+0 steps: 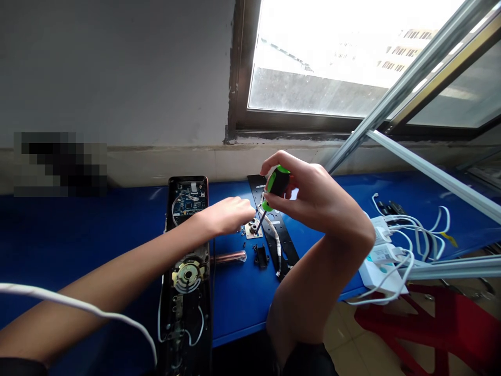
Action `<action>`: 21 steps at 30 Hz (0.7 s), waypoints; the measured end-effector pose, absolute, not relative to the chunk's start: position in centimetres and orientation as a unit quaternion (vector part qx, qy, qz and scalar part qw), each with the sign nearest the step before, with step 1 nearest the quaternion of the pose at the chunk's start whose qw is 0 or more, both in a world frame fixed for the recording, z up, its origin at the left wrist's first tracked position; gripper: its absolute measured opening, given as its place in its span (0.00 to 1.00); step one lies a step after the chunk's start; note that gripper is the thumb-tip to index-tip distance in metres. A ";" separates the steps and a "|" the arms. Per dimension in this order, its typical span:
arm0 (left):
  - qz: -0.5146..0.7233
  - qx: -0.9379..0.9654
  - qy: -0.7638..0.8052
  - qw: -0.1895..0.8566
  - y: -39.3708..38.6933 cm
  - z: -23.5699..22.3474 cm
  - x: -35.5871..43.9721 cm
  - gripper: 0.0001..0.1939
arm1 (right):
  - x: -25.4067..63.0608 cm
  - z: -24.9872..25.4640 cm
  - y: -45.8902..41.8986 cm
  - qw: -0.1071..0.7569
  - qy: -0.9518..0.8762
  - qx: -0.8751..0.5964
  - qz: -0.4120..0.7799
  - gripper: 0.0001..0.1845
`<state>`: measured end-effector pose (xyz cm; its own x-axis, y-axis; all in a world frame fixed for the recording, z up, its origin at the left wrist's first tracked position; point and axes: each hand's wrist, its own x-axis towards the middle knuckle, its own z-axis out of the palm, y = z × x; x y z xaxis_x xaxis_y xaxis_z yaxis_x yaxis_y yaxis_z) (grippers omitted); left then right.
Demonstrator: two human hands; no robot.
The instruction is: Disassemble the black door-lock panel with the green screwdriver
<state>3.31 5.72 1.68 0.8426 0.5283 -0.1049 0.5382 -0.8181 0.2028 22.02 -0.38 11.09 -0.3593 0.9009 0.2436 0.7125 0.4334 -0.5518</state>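
My right hand (309,193) is wrapped round the handle of a green-and-black screwdriver (278,185). Its shaft slants down to a small light metal plate (253,230) with a round part on it, lying on the blue table (230,308). Beside that plate, my left hand (233,215) is closed with its fingers curled down; what they grip, if anything, is hidden. A long black panel (279,230) with holes lies just behind, with a white wrapped cable (277,237) across it. Nearer me sits a small black plastic part (260,257).
Under my left forearm stands an open long black housing (189,313) with a circuit board (190,201) inside. A copper-coloured tube (229,257) lies beside it. White chargers and cables (391,256) are at right, near a metal frame (438,183) and a red stool (462,329).
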 end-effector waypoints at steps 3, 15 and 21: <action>-0.011 0.953 0.285 0.101 5.4 2.8 1.4 0.07 | 21.5 11.1 -0.4 0.276 -0.808 -0.487 0.185 0.19; 0.311 0.903 0.296 0.006 3.7 3.9 -9.4 0.11 | 17.0 11.5 -0.5 0.424 -0.793 -0.385 0.209 0.22; 0.322 0.872 0.363 0.058 5.0 3.2 -13.7 0.21 | 13.0 11.6 0.1 0.581 -0.730 -0.336 0.130 0.22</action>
